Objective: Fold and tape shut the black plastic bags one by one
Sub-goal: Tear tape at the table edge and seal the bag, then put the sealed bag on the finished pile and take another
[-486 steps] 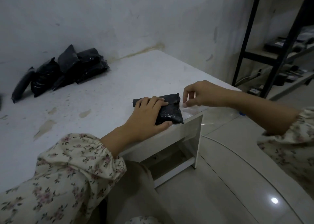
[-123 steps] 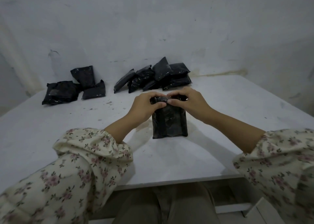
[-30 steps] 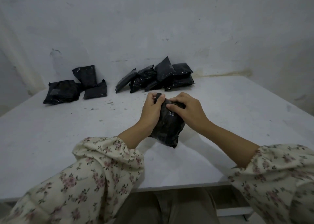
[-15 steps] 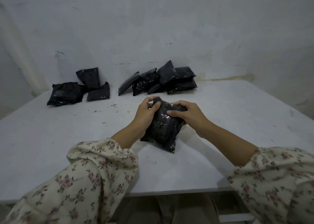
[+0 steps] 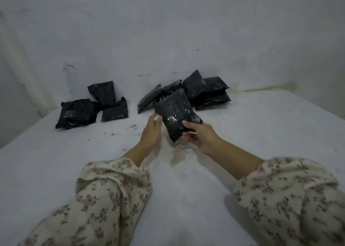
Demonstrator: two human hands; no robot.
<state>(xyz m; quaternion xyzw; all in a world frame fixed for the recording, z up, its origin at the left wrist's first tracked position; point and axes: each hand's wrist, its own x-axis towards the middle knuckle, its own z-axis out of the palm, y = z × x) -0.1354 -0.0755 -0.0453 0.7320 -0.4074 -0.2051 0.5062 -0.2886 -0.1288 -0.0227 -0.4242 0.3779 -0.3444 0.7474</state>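
The right hand holds a folded black bag by its near lower corner, thumb on top and fingers beneath, lifted off the desk and tilted toward the far pile. The left hand is loose and open, its fingertips just beside the bag's left edge; whether they touch it cannot be told. The bag looks plump, soft and glossy, probably light, with slick film that could slide in a pinch, so a grip spanning the taped fold seems safer than a corner hold. A second, smaller pile lies at the far left, well apart from the held bag.
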